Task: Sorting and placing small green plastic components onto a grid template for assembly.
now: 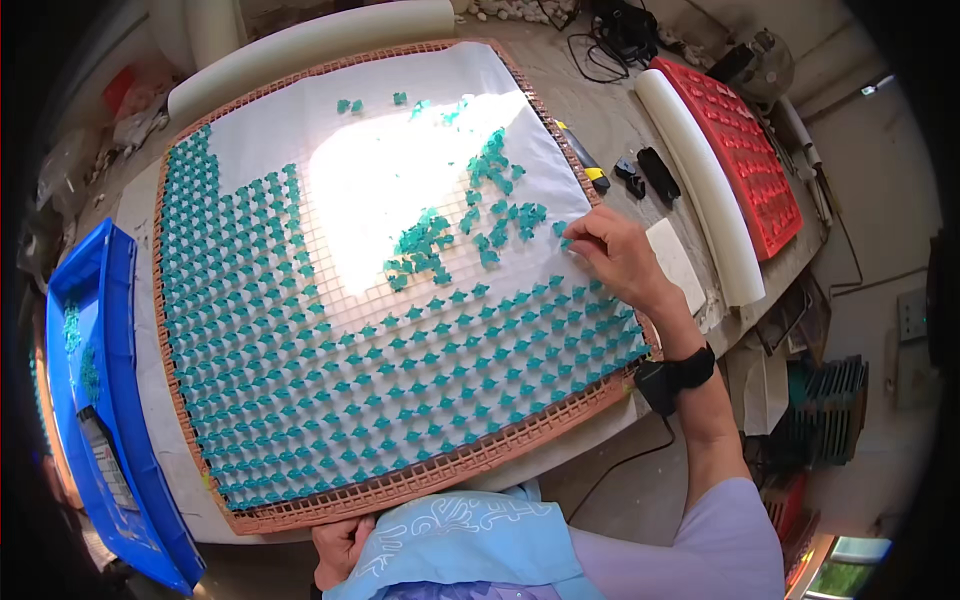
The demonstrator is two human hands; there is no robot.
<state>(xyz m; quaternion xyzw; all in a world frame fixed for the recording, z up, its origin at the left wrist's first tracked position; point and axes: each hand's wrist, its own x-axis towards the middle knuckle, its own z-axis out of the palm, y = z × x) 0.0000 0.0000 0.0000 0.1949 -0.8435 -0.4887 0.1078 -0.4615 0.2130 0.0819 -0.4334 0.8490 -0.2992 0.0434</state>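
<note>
A large brown lattice-rimmed tray (430, 462), lined with a white sheet (265, 115), lies in front of me. Small teal star-like pieces (290, 410) stand in even rows along its left and near sides. Toward the middle and right, more teal pieces lie in a loose pile (425, 235). My right hand (615, 255) is over the tray's right side, thumb and forefinger pinched at a small teal piece (560, 229). At the near edge, my left hand (342, 548) is curled closed beside the rim; its fingertips are hidden.
A blue bin (125, 290) with some teal pieces stands at the left. Beyond the tray lies a white roll (310, 55). To the right are a yellow-and-black cutter (590, 170), black parts (657, 175), another white roll (700, 190) and a red moulded tray (735, 150).
</note>
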